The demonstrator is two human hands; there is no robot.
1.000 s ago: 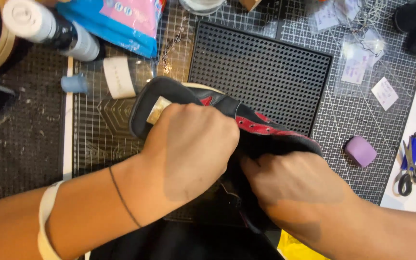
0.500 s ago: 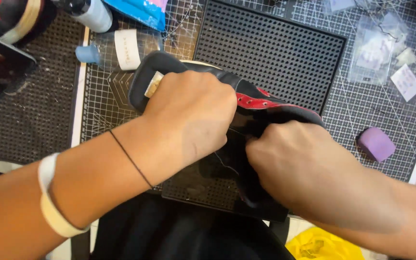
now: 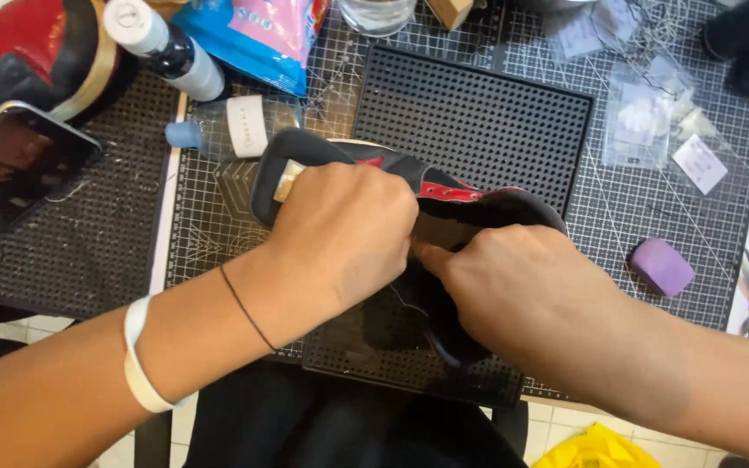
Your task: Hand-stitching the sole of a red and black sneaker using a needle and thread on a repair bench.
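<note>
the black and red shoe (image 3: 444,195) lies on its side on the tabletop (image 3: 652,217), across the near edge of a black perforated mat (image 3: 478,113), under both hands. clear plastic bags (image 3: 643,121) with small white bits lie beyond it to the right, and a small clear bottle (image 3: 227,128) with a blue cap lies just left of the shoe. the left hand (image 3: 348,234) curls over the shoe's upper, fingers closed on it. the right hand (image 3: 513,295) grips the collar, fingers pinched shut beside the left hand.
</note>
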